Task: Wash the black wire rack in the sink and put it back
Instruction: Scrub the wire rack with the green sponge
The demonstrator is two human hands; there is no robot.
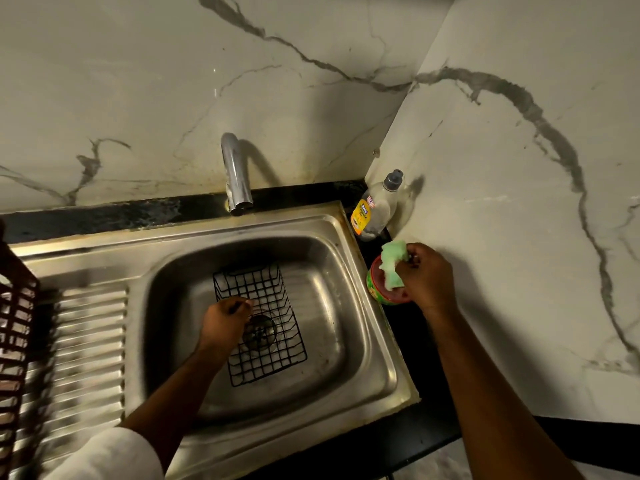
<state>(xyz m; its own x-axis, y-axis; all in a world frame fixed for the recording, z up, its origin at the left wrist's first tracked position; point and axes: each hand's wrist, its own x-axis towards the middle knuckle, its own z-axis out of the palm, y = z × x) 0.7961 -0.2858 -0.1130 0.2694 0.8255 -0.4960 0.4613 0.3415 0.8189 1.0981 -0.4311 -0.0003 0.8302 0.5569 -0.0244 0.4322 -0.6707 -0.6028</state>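
Note:
The black wire rack [273, 317] lies flat on the bottom of the steel sink [363, 327], over the drain. My left hand [224, 323] grips the rack's left edge, fingers curled round the wire. My right hand [424, 275] pinches a green sponge [393, 263] above a small red tub [382, 292] on the black counter, right of the sink.
A chrome tap [235, 174] stands behind the basin with no water running. A dish soap bottle [375, 207] sits in the back right corner. A ribbed drainboard [90, 358] lies left of the basin, and a brown dish basket [15, 323] stands at the far left.

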